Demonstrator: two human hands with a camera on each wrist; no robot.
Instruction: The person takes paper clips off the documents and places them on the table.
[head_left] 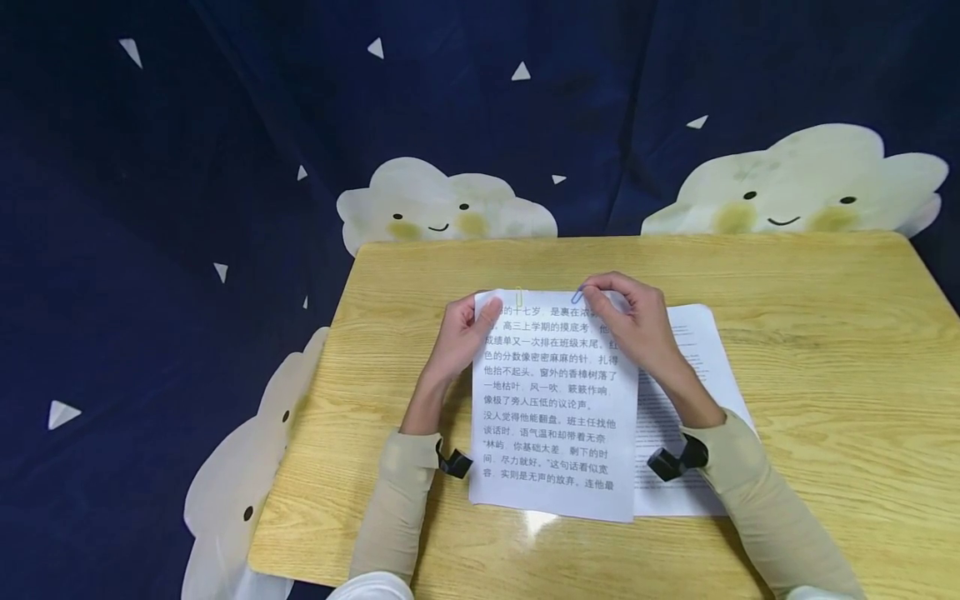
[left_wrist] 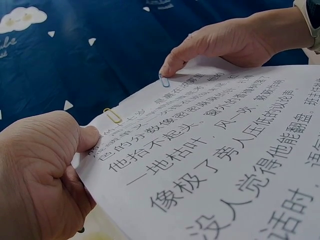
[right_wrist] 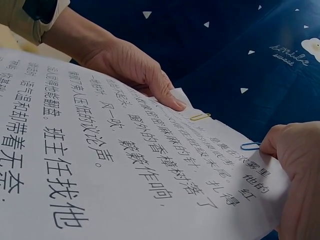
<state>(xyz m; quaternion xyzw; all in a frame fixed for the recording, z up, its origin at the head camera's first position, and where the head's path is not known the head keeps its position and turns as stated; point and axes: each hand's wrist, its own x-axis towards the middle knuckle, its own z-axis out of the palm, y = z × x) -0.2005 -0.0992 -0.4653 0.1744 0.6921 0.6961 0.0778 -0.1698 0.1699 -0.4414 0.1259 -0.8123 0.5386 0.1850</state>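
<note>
A stack of white sheets (head_left: 553, 417) printed with large Chinese text is held up off the wooden table (head_left: 825, 350). My left hand (head_left: 467, 337) pinches its top left corner, thumb on the front. My right hand (head_left: 628, 321) holds the top right part, with fingertips (left_wrist: 167, 70) pressing a blue paperclip (head_left: 577, 295) on the top edge. A yellow paperclip (head_left: 519, 294) sits on the same edge further left. Both clips show in the left wrist view, blue paperclip (left_wrist: 164, 81) and yellow paperclip (left_wrist: 113, 116), and in the right wrist view, blue paperclip (right_wrist: 249, 146) and yellow paperclip (right_wrist: 200, 117).
Another printed sheet (head_left: 693, 400) with small text lies flat on the table under my right forearm. Dark blue cloth (head_left: 187, 208) with white clouds and triangles surrounds the table. The table's left edge (head_left: 300, 433) is close to my left arm.
</note>
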